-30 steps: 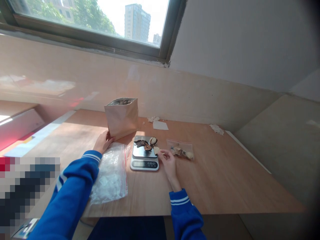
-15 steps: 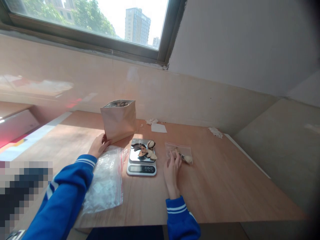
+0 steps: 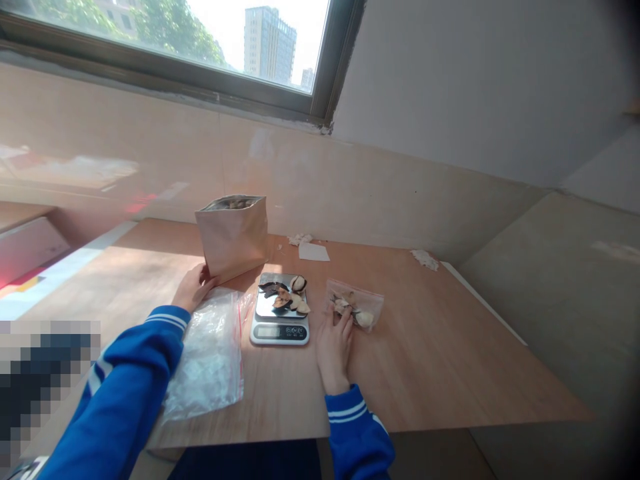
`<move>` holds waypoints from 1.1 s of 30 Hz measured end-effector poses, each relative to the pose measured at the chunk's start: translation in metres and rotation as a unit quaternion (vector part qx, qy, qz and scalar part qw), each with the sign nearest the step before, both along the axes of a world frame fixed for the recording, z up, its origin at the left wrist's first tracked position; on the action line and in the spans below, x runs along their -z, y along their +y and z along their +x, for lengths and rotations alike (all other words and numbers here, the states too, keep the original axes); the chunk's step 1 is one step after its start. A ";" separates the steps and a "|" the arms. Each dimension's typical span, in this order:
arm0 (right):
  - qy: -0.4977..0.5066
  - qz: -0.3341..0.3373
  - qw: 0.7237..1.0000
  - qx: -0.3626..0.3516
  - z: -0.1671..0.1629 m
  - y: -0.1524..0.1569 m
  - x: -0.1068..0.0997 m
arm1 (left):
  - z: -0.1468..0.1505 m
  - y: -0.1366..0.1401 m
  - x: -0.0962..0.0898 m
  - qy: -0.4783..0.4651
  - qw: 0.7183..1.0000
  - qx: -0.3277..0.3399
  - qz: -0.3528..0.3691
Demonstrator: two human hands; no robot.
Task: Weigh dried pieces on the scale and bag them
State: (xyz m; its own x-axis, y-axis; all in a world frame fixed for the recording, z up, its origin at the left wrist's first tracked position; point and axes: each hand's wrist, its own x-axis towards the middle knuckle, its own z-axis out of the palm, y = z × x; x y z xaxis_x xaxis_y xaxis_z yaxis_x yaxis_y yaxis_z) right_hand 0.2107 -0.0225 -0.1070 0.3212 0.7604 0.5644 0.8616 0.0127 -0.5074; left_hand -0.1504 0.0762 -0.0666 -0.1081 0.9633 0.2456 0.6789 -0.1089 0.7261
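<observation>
My left hand (image 3: 194, 288) rests on the table against the lower left corner of a standing brown paper pouch (image 3: 233, 241), its fingers loosely spread. The pouch's top gapes, showing brownish contents. My right hand (image 3: 335, 343) lies with fingers stretched over a small clear zip bag (image 3: 371, 307) that holds pale and brown dried pieces. Between the hands stands a kitchen scale (image 3: 280, 332); dried mushroom-like pieces (image 3: 283, 298) lie on its plate. Its display is too faint to read.
Large clear zip bags (image 3: 207, 363) lie flat beneath my left forearm, left of the scale. Towards the wall are a white paper slip (image 3: 314, 252) and crumpled tissues (image 3: 300, 239), with another crumpled tissue (image 3: 425, 260) farther right. The table's (image 3: 450, 373) front edge runs close to my body.
My right hand has slid slightly back and left over the small zip bag, and its fingers have spread flatter. More of the pieces inside show now. My left hand stays by the pouch.
</observation>
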 end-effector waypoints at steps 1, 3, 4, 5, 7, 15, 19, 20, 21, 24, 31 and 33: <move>-0.001 -0.006 1.000 -0.007 -0.002 -0.004 0.000 | 0.000 0.000 0.000 -0.003 1.000 0.000 0.001; -0.001 -0.012 1.000 -0.023 -0.004 -0.011 -0.001 | 0.001 -0.001 -0.001 -0.009 1.000 0.001 0.002; -0.002 -0.013 1.000 -0.028 -0.005 -0.015 -0.002 | 0.001 -0.001 -0.001 -0.008 1.000 0.001 0.003; -0.004 -0.014 0.999 -0.030 -0.005 -0.017 -0.002 | 0.000 -0.001 -0.001 -0.004 1.000 0.000 0.004; -0.012 -0.021 0.999 -0.029 -0.005 -0.020 -0.002 | 0.000 -0.001 0.000 0.007 1.000 -0.002 0.007; -0.039 -0.078 0.996 -0.014 0.014 0.001 -0.009 | -0.005 0.005 0.012 0.015 1.000 0.001 0.008; 0.001 -0.025 1.000 -0.005 0.017 0.018 -0.031 | -0.008 0.007 0.014 0.080 0.997 -0.021 0.003; 0.013 0.007 1.000 -0.010 0.014 0.020 -0.037 | -0.009 0.007 0.014 0.096 0.995 -0.025 0.004; 0.022 0.038 0.999 -0.020 0.009 0.020 -0.043 | -0.009 0.007 0.014 0.111 0.993 -0.030 0.006; 0.032 0.091 0.992 -0.080 -0.007 0.016 -0.053 | -0.008 0.006 0.012 0.142 0.989 -0.042 0.010; 0.035 0.076 0.972 -0.220 -0.024 0.005 -0.049 | -0.002 0.000 0.007 0.146 0.985 -0.088 0.002; 0.016 0.056 0.969 -0.240 -0.026 0.003 -0.049 | 0.000 0.000 0.006 0.145 0.984 -0.100 -0.002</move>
State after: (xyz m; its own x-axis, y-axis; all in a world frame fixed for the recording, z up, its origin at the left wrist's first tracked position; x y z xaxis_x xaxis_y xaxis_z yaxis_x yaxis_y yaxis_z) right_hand 0.1842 -0.0191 -0.0582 -0.0361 0.7616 0.6471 0.7270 0.4642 -0.5059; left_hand -0.1507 0.0760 -0.0723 -0.2215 0.9309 0.2904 0.8657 0.0507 0.4980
